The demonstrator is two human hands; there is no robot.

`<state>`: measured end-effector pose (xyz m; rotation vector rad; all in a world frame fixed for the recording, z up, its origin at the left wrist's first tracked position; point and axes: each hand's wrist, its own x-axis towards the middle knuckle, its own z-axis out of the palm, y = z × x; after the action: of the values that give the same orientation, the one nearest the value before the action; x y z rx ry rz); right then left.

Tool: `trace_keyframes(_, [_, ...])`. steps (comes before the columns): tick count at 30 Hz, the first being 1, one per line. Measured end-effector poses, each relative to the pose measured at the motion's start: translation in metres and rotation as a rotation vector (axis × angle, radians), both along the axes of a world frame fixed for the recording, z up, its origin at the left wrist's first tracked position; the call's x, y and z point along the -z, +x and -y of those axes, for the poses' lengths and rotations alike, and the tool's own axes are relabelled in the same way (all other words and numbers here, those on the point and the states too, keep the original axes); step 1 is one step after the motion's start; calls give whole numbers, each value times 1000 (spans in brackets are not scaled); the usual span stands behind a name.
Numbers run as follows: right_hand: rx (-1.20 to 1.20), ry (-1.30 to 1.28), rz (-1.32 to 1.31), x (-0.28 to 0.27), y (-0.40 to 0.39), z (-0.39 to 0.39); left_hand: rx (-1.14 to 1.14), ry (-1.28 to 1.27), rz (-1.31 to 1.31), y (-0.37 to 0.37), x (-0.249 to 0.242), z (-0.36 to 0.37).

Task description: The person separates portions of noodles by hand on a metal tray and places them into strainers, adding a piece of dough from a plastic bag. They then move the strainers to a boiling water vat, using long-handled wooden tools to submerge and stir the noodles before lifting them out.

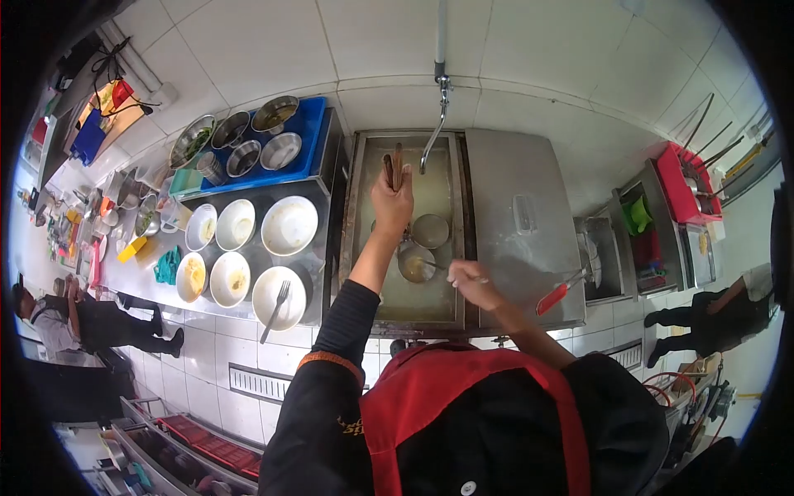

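My left hand (393, 198) is closed around two brown wooden handles (395, 169) above the steel water basin (376, 306). Two round strainers (430, 231) sit low in the cloudy water just beyond my wrist. Whether the handles belong to them is hidden by my hand. My right hand (475, 285) is closed at the basin's right edge, partly blurred. A thin metal stem (432, 264) runs from near its fingers into the closer strainer, which holds something yellowish. The stem's lower end is out of sight.
Several white bowls (289, 225) stand left of the basin, one with a fork (276, 310). A blue tray (310, 145) holds metal bowls. On the right are a steel cover (521, 165) and a red-handled utensil (552, 299). A faucet (434, 132) hangs overhead. People stand at both sides.
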<state>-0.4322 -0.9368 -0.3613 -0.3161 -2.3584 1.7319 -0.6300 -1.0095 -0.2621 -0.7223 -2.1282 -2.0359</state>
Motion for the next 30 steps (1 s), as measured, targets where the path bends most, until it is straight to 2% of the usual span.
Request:
trace_keyframes(2, [-101,341,10,10,-1,3,-14,28,-41,3,3,-1])
trace_keyframes(6, [39,-145,13,-10,-1,6,-26,0,-61,-1,5,3])
trace_keyframes(7, [12,120,12,8,-2,0,-24,0,-43,3,7,3])
trace_keyframes(10, [-148,195,-28,7,2,14,-44,9,-58,2,-4,-1])
trace_keyframes(11, [-175,67,-57,-2,1,14,-50,-12,-78,4,-5,1])
trace_keyframes(14, [-3,91,-34,3,-1,-3,-31,-2,-54,7,2,5])
trace_keyframes(15, [-59,269,-9,5,1,-1,-22,29,-42,5,2,1])
trace_keyframes(18, [-163,-25,37,-3,3,7,-34,12,-45,4,1,2])
trace_keyframes(19, [-87,-116,32,-1,3,6,-35,-7,-35,3,3,4])
trace_keyframes(23, [-70,348,-46,23,4,0,-44,-33,-22,11,-2,2])
trace_keyframes(26, [-162,126,39,-13,9,11,-71,-29,-46,3,-5,2])
trace_keyframes(27, [-96,99,-44,4,8,6,-66,-43,-39,5,1,5])
trace_keyframes(30, [-98,403,-19,17,7,2,-40,13,3,5,2,0])
